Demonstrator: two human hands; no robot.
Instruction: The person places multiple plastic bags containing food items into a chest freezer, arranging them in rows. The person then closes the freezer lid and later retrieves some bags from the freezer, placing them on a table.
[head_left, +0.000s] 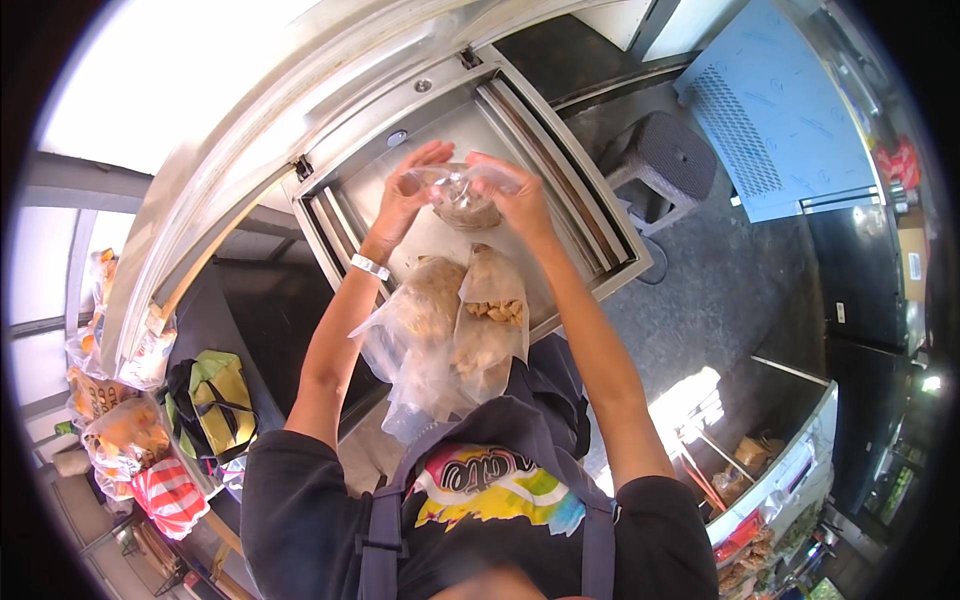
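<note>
My left hand (401, 199), with a pale band on its wrist, grips one side of the mouth of a clear plastic bag (466, 210). My right hand (514, 191) pinches the opposite side. Brownish contents show in the lower part of this bag, above the stainless steel surface (360, 169). Nearer my body lie two more filled bags: a knotted-looking, crinkled plastic bag (424, 300) on the left and a clear bag of light brown chunks (491, 311) beside it. What exactly the contents are, I cannot tell.
Raised metal rails (555, 176) edge the steel counter. A grey woven-pattern stool (671, 157) stands to the right, near a blue perforated panel (772, 112). At the left are a yellow-and-black bag (221, 397), several packaged goods and a red-and-white striped bag (171, 495). An open-topped compartment (795, 457) sits lower right.
</note>
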